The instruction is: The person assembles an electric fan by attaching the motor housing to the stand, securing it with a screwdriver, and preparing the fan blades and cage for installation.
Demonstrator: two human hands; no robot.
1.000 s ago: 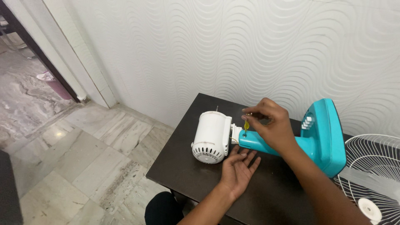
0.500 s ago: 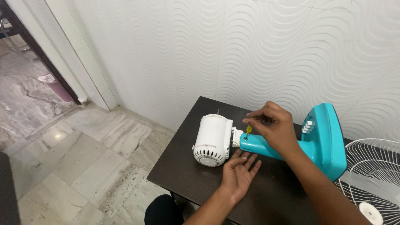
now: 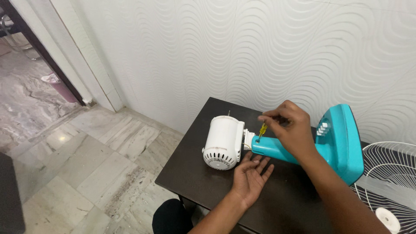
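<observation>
— On the dark table [image 3: 203, 173], what does each hand do?
— The right hand [image 3: 291, 130] pinches a small yellow screwdriver [image 3: 262, 129] at the teal fan neck [image 3: 277, 149], beside the white motor housing [image 3: 223, 142]. The left hand [image 3: 251, 177] lies open, palm up, holding nothing.

Bare table [image 3: 203, 173] left of motor housing [image 3: 223, 141]; wire grille [image 3: 390, 182] blocks right.

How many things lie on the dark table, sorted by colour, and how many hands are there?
White: 2, the motor housing and the wire fan guard
Turquoise: 1, the fan stand
Yellow: 1, the small screwdriver pinched in the right hand
Hands: 2, the right hand and the left hand, open flat on the table
Total: 6
</observation>
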